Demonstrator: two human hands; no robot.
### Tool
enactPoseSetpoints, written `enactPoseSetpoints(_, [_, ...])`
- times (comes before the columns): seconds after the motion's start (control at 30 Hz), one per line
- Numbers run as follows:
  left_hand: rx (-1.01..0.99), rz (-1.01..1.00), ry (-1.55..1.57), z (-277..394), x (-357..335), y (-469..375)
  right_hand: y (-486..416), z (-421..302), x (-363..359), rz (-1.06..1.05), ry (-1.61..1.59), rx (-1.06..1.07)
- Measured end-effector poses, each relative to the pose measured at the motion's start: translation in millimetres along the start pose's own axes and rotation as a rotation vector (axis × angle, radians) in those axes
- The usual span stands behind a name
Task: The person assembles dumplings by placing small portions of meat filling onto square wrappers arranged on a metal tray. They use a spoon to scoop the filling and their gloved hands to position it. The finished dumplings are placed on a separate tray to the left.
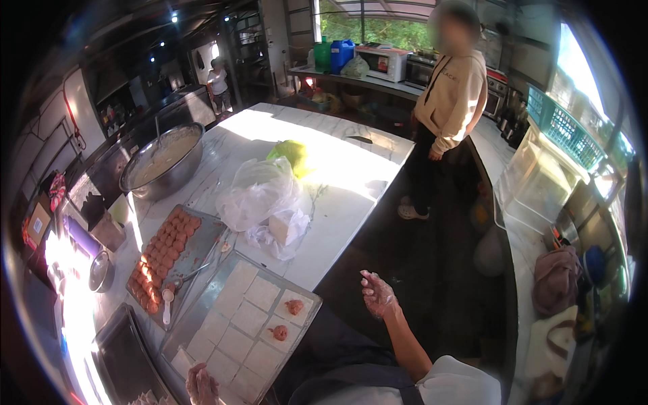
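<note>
My left hand is at the bottom edge, over the near side of a metal tray; its fingers are partly hidden. Square dough wrappers lie in rows on this tray. Two at the right carry a lump of ground-meat filling. Raised off the table's right side, my flour-dusted right hand has loosely bent fingers with nothing in them. Beside the wrapper tray, a second metal tray holds rows of rounded meat portions, a white measuring spoon and a metal utensil.
A large steel bowl of pale batter stands at the table's far left. Plastic bags lie mid-table. A dark tray is at the near left. Another person stands past the table's right edge; a second is farther back.
</note>
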State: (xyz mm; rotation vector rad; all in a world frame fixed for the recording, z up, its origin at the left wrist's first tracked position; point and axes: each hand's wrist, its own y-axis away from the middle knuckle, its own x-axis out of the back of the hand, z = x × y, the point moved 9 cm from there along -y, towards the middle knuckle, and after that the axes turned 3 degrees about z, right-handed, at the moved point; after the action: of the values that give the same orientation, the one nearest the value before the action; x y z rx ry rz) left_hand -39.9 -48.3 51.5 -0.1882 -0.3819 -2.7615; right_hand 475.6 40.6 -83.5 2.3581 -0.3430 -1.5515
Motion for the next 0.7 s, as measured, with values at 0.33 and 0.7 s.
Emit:
enactPoseSetpoints(0.33, [0.007, 0.034, 0.053, 9.6, -4.5, 11.4, -3.4, 2.4, 2.3, 0.011, 0.008, 0.004])
enactPoseSetpoints(0.7, [-0.128, 0.174, -0.050, 37.1, -8.6, 29.4, -7.9, 6.7, 4.7, -0.037, -0.028, 0.002])
